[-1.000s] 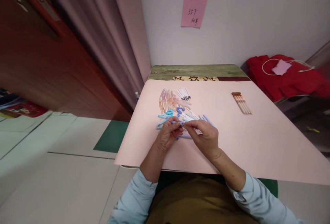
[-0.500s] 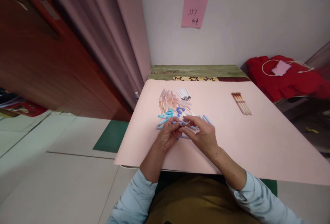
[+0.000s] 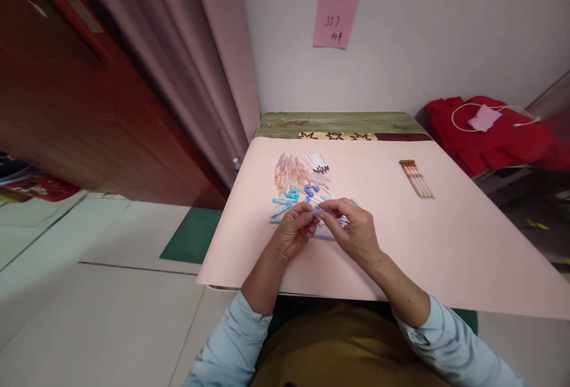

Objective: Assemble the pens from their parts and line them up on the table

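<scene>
Left hand (image 3: 291, 228) and right hand (image 3: 355, 228) meet, both pinching a small periwinkle-blue plastic pen part (image 3: 316, 212) above the broad pale-pink paper sheet (image 3: 427, 250); uneven pressure could slip it among slim turquoise plastic pen pieces (image 3: 283, 201) nearby

Left grip (image 3: 291, 231) and right grip (image 3: 354, 230) pinching a small blue piece (image 3: 317, 212), teal pens (image 3: 282, 201) near, pink sheet (image 3: 445, 250) beneath.

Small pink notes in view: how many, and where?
2. A handwritten note on the wall, and a smaller note on the red cloth at the picture's right. More could be hidden under the cloth.
</scene>
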The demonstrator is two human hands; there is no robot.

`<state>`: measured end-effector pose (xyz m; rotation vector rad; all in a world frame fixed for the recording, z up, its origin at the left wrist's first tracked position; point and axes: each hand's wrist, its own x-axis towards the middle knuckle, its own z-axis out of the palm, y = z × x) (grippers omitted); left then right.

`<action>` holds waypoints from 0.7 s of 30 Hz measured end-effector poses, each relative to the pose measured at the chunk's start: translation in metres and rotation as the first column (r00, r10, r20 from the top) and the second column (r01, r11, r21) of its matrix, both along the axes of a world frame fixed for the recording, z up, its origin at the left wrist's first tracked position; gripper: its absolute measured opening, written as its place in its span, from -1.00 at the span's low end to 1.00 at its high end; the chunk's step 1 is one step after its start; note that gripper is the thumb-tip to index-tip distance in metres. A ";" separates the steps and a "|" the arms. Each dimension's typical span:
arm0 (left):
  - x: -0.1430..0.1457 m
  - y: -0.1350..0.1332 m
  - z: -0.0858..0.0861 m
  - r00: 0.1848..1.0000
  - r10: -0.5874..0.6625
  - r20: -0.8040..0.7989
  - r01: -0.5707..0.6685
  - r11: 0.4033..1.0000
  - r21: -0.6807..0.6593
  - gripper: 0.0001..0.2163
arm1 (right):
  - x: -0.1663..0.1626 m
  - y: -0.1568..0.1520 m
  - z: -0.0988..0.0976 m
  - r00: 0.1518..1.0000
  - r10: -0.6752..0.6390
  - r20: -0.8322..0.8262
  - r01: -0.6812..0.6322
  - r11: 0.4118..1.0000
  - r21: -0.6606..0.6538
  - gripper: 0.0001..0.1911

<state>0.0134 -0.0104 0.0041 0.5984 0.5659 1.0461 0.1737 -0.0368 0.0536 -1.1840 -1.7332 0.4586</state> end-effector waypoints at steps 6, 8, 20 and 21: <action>-0.001 0.000 0.003 1.000 0.016 0.005 -0.016 1.000 -0.025 -0.72 | 0.004 0.001 0.003 0.989 -0.125 -0.074 0.121 0.991 -0.055 -0.86; -0.001 -0.001 0.004 1.000 0.009 -0.005 -0.010 0.999 -0.036 -0.73 | 0.004 0.000 0.003 0.983 -0.153 -0.102 0.147 0.987 -0.063 -0.85; -0.001 -0.002 0.002 1.000 0.002 -0.027 -0.003 1.000 -0.021 -0.72 | 0.004 -0.003 0.006 0.960 -0.198 -0.197 0.185 0.979 -0.083 -0.81; -0.001 -0.002 0.002 1.000 0.006 -0.025 -0.007 1.000 -0.018 -0.71 | 0.005 -0.003 0.006 0.957 -0.199 -0.213 0.181 0.978 -0.101 -0.81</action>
